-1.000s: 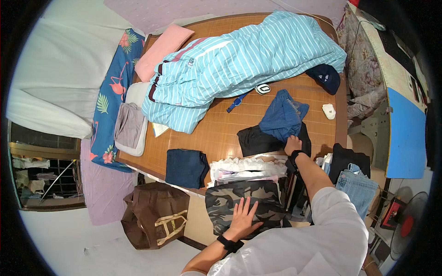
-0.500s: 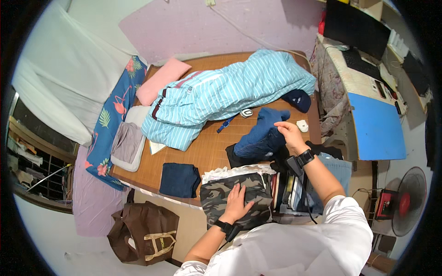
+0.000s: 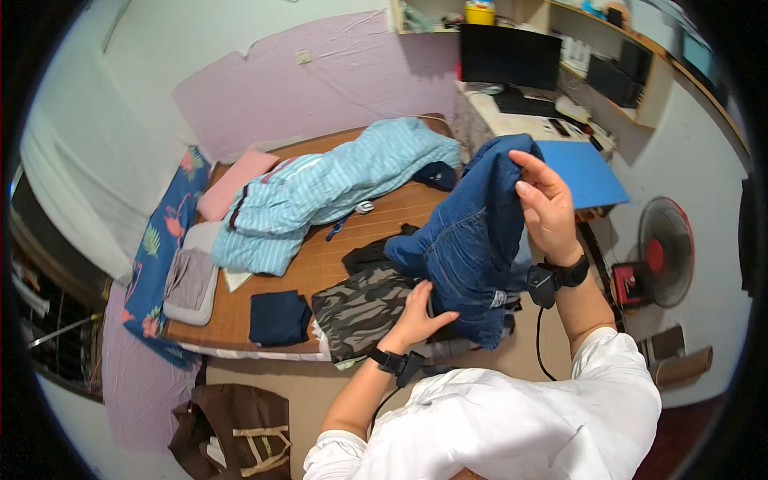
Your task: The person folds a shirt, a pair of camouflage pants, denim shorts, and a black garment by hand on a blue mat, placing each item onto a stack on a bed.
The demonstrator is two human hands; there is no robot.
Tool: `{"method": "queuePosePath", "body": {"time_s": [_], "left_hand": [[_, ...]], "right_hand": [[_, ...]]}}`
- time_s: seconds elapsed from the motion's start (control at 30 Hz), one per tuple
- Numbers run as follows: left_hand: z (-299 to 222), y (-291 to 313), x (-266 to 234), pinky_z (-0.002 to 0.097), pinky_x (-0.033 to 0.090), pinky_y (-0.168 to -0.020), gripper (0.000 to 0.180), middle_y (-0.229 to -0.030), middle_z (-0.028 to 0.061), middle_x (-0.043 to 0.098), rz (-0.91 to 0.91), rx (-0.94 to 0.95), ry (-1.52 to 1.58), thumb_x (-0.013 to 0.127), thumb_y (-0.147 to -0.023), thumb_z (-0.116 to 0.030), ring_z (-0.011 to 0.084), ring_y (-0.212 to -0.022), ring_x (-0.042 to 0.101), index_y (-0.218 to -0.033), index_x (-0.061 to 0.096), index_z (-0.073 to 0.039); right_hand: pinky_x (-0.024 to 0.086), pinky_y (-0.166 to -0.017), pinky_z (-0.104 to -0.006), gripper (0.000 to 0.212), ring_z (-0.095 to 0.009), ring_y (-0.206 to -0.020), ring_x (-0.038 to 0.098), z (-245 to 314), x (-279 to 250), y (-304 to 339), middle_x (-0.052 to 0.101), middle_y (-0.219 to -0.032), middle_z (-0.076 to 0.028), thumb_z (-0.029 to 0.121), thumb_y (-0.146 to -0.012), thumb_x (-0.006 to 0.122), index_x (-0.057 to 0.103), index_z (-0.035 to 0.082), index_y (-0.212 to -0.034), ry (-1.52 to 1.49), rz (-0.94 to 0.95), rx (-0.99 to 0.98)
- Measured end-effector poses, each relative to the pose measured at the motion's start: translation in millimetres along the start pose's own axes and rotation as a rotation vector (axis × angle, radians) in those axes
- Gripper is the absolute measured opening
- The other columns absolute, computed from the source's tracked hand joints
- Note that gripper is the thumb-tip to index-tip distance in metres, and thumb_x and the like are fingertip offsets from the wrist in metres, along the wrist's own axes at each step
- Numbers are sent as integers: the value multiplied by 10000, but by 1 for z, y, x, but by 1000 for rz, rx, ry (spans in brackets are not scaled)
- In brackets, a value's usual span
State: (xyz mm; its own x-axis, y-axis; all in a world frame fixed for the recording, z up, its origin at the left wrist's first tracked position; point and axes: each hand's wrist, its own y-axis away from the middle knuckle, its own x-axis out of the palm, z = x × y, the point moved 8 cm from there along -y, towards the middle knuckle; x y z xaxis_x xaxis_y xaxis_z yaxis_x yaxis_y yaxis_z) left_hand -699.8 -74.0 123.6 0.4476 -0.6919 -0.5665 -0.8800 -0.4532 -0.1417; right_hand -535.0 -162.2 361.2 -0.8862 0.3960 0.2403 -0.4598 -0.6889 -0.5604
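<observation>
A pair of blue denim jeans (image 3: 464, 244) hangs raised over the near right side of the bed. My right hand (image 3: 550, 210) pinches its upper edge between thumb and fingers. My left hand (image 3: 416, 320) rests at the right edge of a camouflage garment (image 3: 360, 312), fingers stretched and thumb apart, close to the jeans' lower part. Black cloth (image 3: 370, 256) lies just beyond the camouflage. To the left is a dark navy garment (image 3: 278, 318), folded into a square. The clothes behind the jeans are mostly hidden.
A striped light-blue quilt (image 3: 344, 180), a pink pillow (image 3: 236, 186) and a dark cap (image 3: 436, 175) lie on the bed. A brown bag (image 3: 240, 408) stands on the floor at left. At right are a fan (image 3: 666, 252) and a desk with a monitor (image 3: 510, 58).
My right hand has lifted the jeans up from the bed, and they hang longer and more unfolded. My left hand stays on the camouflage garment. The view has turned to the right.
</observation>
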Motion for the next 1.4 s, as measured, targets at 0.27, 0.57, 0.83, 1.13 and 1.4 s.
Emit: {"method": "queuePosePath", "body": {"time_s": [0.27,0.57,0.83,1.13,1.4], "left_hand": [[-187,-12,66,360,383,-887,260,-1127,212,486,111,580,155,473,-828,-15,363,-1035,472,-1083,471,38],[-286,-107,242,264,406,-706,176,-844,120,518,260,507,438,421,-902,-83,193,-749,511,-1034,477,18],[-304,-210,374,196,374,-654,186,-765,-28,466,299,121,773,406,-943,-189,46,-706,410,-891,487,-30],[-287,-294,446,200,382,-658,186,-772,-45,475,411,-27,863,410,-945,-188,41,-705,428,-845,487,-52],[-267,-405,407,277,307,-524,316,-614,10,275,215,189,307,447,-923,-237,87,-590,282,-701,373,-24]], "right_hand": [[332,-937,-244,437,-136,-1061,455,166,-122,93,482,-1169,-108,-17,-836,460,383,-62,-1264,190,-304,-412],[337,-937,-287,509,-162,-1110,432,192,-357,199,457,-1207,-124,124,-843,563,364,-50,-1278,559,-611,-112],[391,-922,-326,591,-214,-1107,477,122,-449,258,452,-1273,-110,206,-760,677,419,42,-1266,673,-53,770],[392,-911,-351,529,-272,-1077,493,15,-513,259,522,-1136,-174,45,-722,637,436,4,-1209,895,51,403],[433,-793,-289,339,-198,-890,574,13,-621,165,623,-950,-139,-73,-722,457,561,-31,-1042,751,-236,600]]}}
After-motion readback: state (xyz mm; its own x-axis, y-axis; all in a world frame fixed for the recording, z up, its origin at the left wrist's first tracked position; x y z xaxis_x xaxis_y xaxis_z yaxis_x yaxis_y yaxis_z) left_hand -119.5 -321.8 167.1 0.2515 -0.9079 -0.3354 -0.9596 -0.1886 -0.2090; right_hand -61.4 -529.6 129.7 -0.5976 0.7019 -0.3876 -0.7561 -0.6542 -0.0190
